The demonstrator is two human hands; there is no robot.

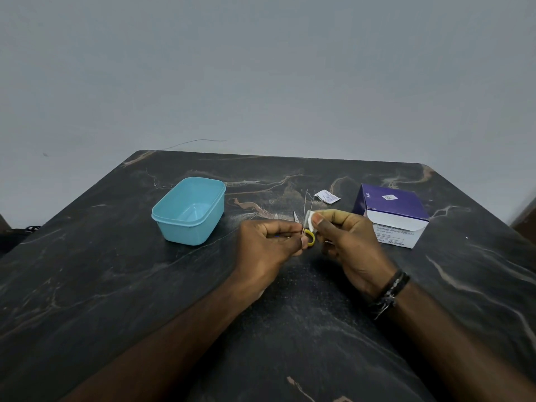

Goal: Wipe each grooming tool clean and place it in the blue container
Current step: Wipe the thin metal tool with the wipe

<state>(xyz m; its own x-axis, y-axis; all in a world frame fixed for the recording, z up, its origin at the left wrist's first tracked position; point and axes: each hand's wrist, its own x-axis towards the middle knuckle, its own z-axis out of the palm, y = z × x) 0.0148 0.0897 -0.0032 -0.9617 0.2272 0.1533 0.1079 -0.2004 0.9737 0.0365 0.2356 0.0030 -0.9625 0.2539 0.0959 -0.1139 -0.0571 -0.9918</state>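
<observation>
Beside an empty, glossy blue container (189, 210), left hand (268, 245) pinches yellow-handled scissors (309, 238); right hand (345, 239) pinches a white wipe (311, 220).

The container (188, 210) is sitting on the tabletop (116, 285), left of centre and toward the far side. The box (391, 217) is standing at the right, about level with it. A torn sachet (327, 196) is lying between them — farther back, nearer the box. Both hands are hovering in the middle, nearer than all three: the left hand (269, 245) is pinching the scissors (307, 224), blades pointing away, and the right hand (345, 242) — just beside it — is pressing a wipe (310, 220) against the blades.
</observation>
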